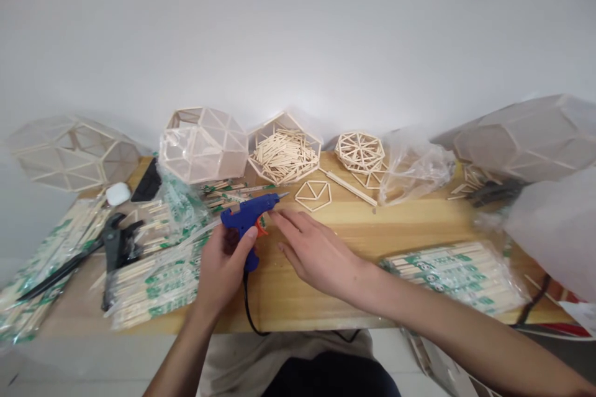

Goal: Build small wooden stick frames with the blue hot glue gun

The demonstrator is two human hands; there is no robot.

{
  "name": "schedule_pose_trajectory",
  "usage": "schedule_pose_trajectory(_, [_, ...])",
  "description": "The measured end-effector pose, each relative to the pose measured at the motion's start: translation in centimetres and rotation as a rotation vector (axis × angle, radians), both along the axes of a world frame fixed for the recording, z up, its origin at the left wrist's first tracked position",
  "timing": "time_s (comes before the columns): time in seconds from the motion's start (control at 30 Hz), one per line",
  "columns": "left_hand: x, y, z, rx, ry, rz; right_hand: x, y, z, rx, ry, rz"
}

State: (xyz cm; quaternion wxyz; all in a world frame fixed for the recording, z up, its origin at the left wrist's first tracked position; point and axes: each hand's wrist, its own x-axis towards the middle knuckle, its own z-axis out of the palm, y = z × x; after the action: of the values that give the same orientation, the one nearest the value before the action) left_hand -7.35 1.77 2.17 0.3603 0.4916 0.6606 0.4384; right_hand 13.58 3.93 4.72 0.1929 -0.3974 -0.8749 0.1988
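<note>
The wooden tabletop [372,223] carries the items listed. A pale, panelled polyhedron [205,152] stands behind and left of the blue glue gun [246,214]. Stick packs with green print flank the glue gun: the left pack [162,285] near it, the right pack [459,276] well apart. The right hand [316,248] is just right of the glue gun, fingers extended; whether this grip holds anything cannot be determined. The left hand [226,263] has its grip wrapped around the glue gun's handle. A flat stick frame [314,196] lies right of the nozzle.
</note>
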Motion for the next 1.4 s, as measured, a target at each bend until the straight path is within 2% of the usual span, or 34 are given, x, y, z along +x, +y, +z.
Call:
schedule_pose_trajectory(0.13, [0.2, 0.0, 0.1, -0.012, -0.048, -0.008, 0.0, -0.3, -0.4, 0.046, 0.006, -0.024])
schedule_pose_trajectory(0.43, [0.5, 0.0, 0.6, -0.027, -0.12, -0.006, -0.2, -0.9, -0.9, 0.016, 0.113, -0.016])
schedule_pose_trajectory(0.7, [0.2, 0.0, 0.7, -0.016, -0.108, -0.014, -0.8, -1.3, -1.1, -0.018, 0.102, -0.021])
schedule_pose_trajectory(0.9, [0.1, -0.2, 0.9, -0.012, -0.182, -0.03, -1.0, -1.1, -1.6, -0.017, 0.11, -0.025])
schedule_pose_trajectory(1.2, [0.1, -0.6, 1.3, 0.004, -0.311, -0.024, -0.6, -1.2, -0.3, -0.136, 0.06, -0.042])
schedule_pose_trajectory(1.3, [0.2, -0.7, 1.7, -0.012, -0.422, -0.071, 0.4, -1.4, -0.5, -0.158, 0.075, -0.034])
schedule_pose_trajectory(1.4, [0.1, -1.2, 2.0, -0.07, -0.498, -0.174, 2.0, -1.1, -1.1, -0.188, 0.212, -0.088])
